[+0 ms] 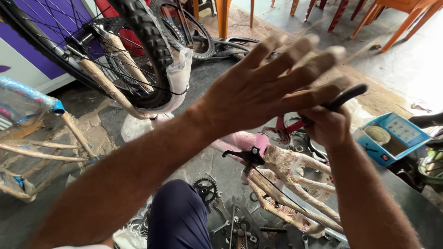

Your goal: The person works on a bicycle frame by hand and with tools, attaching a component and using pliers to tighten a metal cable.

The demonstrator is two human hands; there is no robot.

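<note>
**Head view: two hands at the handlebar of a paper-wrapped bicycle frame**

Head view, looking down at a stone floor (92, 124). The right hand (328, 125) is closed in a fist around a black handlebar grip (347, 96), which projects up and to the right from the fingers. The left hand (272, 85) crosses in front of it with fingers spread open and motion-blurred; it holds nothing, and whether it touches the grip cannot be told. Below both hands lies the pink bicycle frame (277, 159), its tubes wound in brown paper, with a black brake lever (242, 154) clamped just beside the pink stem and a thin cable running down from it. A blue cardboard box (392, 136), open at the top, sits to the right of the right wrist. At upper left a knobby tyre (147, 39) on a spoked wheel leans over the floor, its fork legs also paper-wrapped. Near the bottom edge a black chainring (205, 189) and several spanners (235, 221) lie beside the person's dark-clad knee (177, 216).

Judged from this frame, the work at the grip goes best with the right fist kept firm and in line with the bar, while the free hand steadies the frame rather than the loose cable.
</note>
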